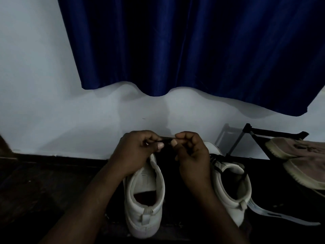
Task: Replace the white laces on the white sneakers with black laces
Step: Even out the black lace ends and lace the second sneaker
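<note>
Pinching of black lace [168,138] by left hand [135,154] and right hand [191,155] was logged | lace was held above left sneaker [146,205], probably readied for threading | right sneaker [233,187] was seen already black-laced.

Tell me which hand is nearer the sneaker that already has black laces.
Right. The right hand is just beside the front of the laced sneaker; the left hand is farther off, above the other sneaker. Both pinch a black lace.
</note>
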{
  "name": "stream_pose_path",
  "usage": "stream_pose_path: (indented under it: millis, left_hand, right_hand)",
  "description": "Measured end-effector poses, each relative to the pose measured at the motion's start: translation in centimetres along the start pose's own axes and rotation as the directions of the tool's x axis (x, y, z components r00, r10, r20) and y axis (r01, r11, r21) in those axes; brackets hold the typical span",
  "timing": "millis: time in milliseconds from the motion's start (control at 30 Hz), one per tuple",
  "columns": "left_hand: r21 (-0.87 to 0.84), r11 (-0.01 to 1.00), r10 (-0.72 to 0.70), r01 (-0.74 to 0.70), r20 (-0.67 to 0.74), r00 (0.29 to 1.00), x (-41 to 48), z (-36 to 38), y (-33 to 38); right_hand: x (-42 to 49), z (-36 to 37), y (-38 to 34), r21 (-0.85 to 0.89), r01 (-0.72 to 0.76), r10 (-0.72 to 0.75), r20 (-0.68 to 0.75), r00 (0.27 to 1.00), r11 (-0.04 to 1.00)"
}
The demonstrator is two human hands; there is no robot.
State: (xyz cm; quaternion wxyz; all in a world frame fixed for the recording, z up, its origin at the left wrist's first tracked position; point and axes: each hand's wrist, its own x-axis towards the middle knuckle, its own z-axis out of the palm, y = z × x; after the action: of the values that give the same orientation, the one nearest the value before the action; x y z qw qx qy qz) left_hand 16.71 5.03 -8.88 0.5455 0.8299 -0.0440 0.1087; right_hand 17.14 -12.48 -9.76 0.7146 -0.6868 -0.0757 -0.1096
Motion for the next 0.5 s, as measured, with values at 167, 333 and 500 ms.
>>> stream_pose_path:
  millis: [167,333,500]
  left_hand:
    - [-0.252,0.967,-0.085,-0.03,-0.434,0.897,0.1,-0.5,0.4]
    - [-0.57,0.817,-0.295,-0.088,-0.544,0.786,0.5,-1.9,0.1]
    - [-0.597,0.797,-0.304,-0.09,-0.526,0.794,0.7,-1.8,-0.1]
  right_hand:
    - [0.2,-0.1,0.5,-0.07,-0.028,0.026,-0.034,0.999,0.997]
    - [0.1,-0.3,1.3,-0.227,0.01,-0.024,-0.06,0.998,0.974]
    - [-0.1,-0.1,0.7,-0.109,0.015,-0.025,-0.086,0.996,0.994]
